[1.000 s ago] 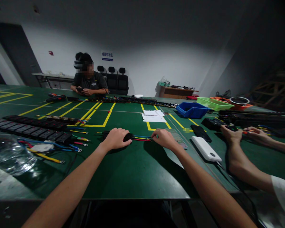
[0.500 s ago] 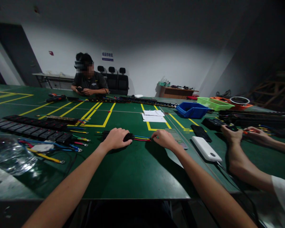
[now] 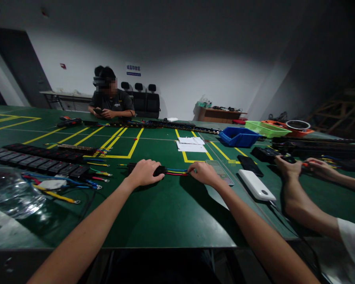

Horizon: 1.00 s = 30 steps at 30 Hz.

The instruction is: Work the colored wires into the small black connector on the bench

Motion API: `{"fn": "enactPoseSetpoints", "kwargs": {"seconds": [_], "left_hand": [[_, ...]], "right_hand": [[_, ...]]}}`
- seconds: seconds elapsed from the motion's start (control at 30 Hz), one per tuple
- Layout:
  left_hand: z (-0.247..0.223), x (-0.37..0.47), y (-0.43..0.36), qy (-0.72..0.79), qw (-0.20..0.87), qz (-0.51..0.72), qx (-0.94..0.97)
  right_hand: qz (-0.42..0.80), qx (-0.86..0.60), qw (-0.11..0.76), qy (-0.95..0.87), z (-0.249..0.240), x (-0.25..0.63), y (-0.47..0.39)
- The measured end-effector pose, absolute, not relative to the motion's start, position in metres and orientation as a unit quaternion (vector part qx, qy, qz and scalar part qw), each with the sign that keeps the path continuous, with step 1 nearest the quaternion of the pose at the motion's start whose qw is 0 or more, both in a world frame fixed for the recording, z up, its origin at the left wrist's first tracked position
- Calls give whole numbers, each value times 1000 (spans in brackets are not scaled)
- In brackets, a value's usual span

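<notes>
In the head view, my left hand (image 3: 144,172) is wrapped over a black block-shaped part (image 3: 159,171) lying on the green table (image 3: 154,221). Coloured wires (image 3: 176,172), among them blue, yellow and red, run out of its right end. My right hand (image 3: 203,172) pinches these wires near their far end; its fingertips hide the wire ends. A short yellow-green wire end (image 3: 122,165) sticks out at the block's left side. Beneath and beyond my right hand lies a flat, phone-like panel (image 3: 221,173).
Black modules with ring-lug cables (image 3: 65,170) and a clear plastic bag (image 3: 14,195) lie left. To the right are a white power bank (image 3: 256,185), a black phone (image 3: 250,165), a blue bin (image 3: 239,137) and a co-worker's hands (image 3: 290,165). Papers (image 3: 191,145) lie ahead; another person (image 3: 111,96) sits opposite.
My right fingers have shifted very slightly along the wires. My left hand stays on the black block.
</notes>
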<state>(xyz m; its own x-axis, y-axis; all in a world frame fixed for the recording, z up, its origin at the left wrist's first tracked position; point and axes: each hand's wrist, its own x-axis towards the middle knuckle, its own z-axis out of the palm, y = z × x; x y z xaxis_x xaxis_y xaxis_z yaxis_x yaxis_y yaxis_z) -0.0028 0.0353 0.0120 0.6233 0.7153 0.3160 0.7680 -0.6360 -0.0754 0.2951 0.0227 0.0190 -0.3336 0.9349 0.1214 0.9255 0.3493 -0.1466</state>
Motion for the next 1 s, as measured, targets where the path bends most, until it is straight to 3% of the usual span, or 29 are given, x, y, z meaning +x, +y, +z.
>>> {"fn": "enactPoseSetpoints", "kwargs": {"seconds": [0.67, 1.0], "left_hand": [[15, -1, 34, -422, 84, -129, -893], [14, -2, 35, -419, 89, -133, -894]], "right_hand": [[32, -565, 52, -823, 18, 299, 22], [63, -559, 80, -823, 18, 297, 25]]}}
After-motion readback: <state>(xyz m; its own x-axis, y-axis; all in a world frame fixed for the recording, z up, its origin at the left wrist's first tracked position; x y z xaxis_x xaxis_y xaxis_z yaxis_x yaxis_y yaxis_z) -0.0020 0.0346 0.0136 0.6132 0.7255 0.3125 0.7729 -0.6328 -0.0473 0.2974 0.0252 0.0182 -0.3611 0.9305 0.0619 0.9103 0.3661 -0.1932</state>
